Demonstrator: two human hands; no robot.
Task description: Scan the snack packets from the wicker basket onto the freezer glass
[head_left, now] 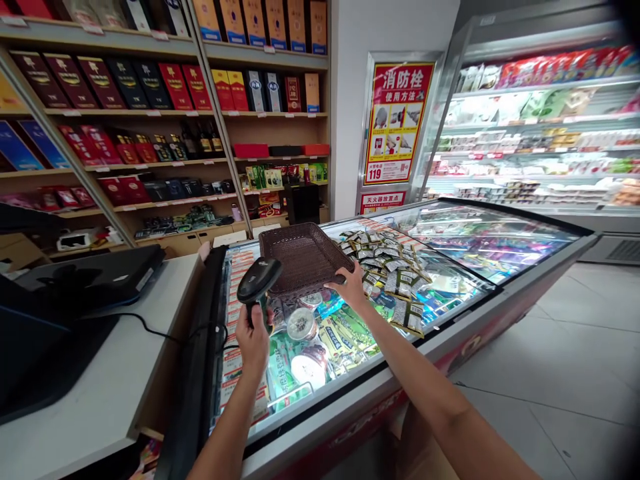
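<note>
My left hand (254, 339) is wrapped round the grip of a black barcode scanner (259, 280), held upright above the glass lid of a chest freezer (310, 393). A dark brown woven basket (305, 257) lies beyond it, with nothing visible inside. The fingers of my right hand (349, 283) are closed on the basket's near right corner. Just right of the basket, a loose pile of small shiny packets (387, 257) spreads over the glass. Under the lid, round tubs (302, 325) and green packages (345, 333) show through.
A white counter (107, 373) with a black monitor (30, 333) stands at the left, and a black cable (150, 327) runs from it toward the freezer. Shelves of boxed goods (130, 83) line the back. An open refrigerated display (535, 140) is at the far right.
</note>
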